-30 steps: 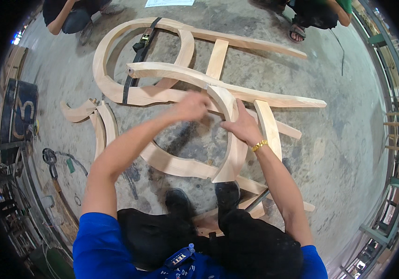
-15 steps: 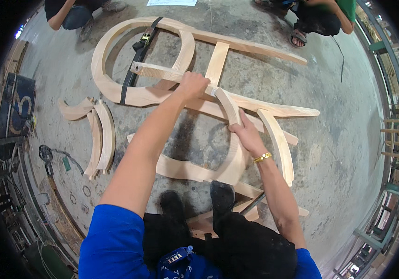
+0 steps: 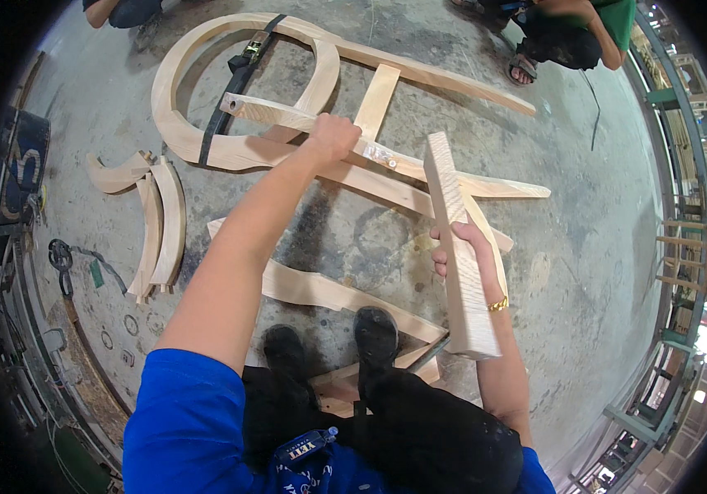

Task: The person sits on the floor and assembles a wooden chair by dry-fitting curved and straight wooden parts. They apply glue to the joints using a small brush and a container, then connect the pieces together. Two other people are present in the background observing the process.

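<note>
My left hand (image 3: 335, 138) is closed round a long pale wooden leg (image 3: 275, 114), which lies slantwise over a large chair-like wooden frame. In my right hand (image 3: 475, 245) is a loose curved wooden piece (image 3: 462, 296), raised and tilted, its upper end apart from the leg. Where the leg's side faces this piece, a whitish joint spot (image 3: 382, 156) shows. Behind the right hand, another curved piece (image 3: 489, 222) is partly hidden. The rounded frame (image 3: 168, 90) is bound by a black strap (image 3: 226, 115) with a ratchet buckle (image 3: 251, 51).
Several curved wooden parts (image 3: 172, 222) lie on the concrete at left, beside a metal ring-ended tool (image 3: 61, 257). More wooden pieces (image 3: 308, 286) lie by my feet. People crouch at far left (image 3: 127, 12) and far right (image 3: 567, 41). A green metal rack (image 3: 673, 272) lines the right side.
The curved piece in my right hand has come away from the leg, swinging right and turning upright. The joint spot on the leg is now uncovered. My left hand keeps its hold.
</note>
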{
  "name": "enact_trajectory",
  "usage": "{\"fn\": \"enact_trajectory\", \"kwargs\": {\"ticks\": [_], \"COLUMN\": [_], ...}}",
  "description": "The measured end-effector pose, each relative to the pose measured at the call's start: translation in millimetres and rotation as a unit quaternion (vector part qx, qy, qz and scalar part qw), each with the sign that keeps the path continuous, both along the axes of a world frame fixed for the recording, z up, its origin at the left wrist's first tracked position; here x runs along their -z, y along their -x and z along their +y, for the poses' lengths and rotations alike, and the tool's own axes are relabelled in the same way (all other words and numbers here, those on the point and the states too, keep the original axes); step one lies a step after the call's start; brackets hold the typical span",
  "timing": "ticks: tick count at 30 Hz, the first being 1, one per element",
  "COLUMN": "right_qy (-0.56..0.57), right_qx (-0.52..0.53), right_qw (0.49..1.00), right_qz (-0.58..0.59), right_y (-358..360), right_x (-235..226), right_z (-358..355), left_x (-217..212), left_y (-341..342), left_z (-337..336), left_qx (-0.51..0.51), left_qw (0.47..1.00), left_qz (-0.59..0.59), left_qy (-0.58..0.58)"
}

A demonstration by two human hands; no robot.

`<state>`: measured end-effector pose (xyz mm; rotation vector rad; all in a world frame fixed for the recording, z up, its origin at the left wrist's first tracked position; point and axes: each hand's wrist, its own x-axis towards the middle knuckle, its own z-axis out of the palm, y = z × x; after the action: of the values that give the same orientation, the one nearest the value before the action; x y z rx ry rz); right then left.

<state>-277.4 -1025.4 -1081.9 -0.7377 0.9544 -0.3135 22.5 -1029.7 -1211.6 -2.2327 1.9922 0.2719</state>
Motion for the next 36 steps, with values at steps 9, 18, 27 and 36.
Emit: {"fn": "enact_trajectory", "kwargs": {"ticks": [9,18,27,36], "right_qy": [-0.137,0.067,0.175,0.196], "right_qx": [0.163,0.134,-0.006,-0.137], "right_qw": [0.937,0.977,0.957,0.94], "right_qz": [-0.277,-0.154,-0.231,-0.244], "right_y": [23.3,2.1,-56.6,-52.5], "right_x": [38.8,78.4,69.3,61.9], "right_z": [23.2,12.4,71.5,94.3], "left_x": [-4.3,-44.3,-53.3,-61.4], "left_y": [5.1,62.3,90.9,52.3], "left_z": [3.0,49.3,140.6,186.2], "left_qx": [-0.017,-0.032,-0.141,-0.008], "left_qw": [1.0,0.916,0.77,0.848], "left_qz": [-0.004,0.399,0.623,0.511], "left_qy": [-0.017,0.024,0.021,0.143]}}
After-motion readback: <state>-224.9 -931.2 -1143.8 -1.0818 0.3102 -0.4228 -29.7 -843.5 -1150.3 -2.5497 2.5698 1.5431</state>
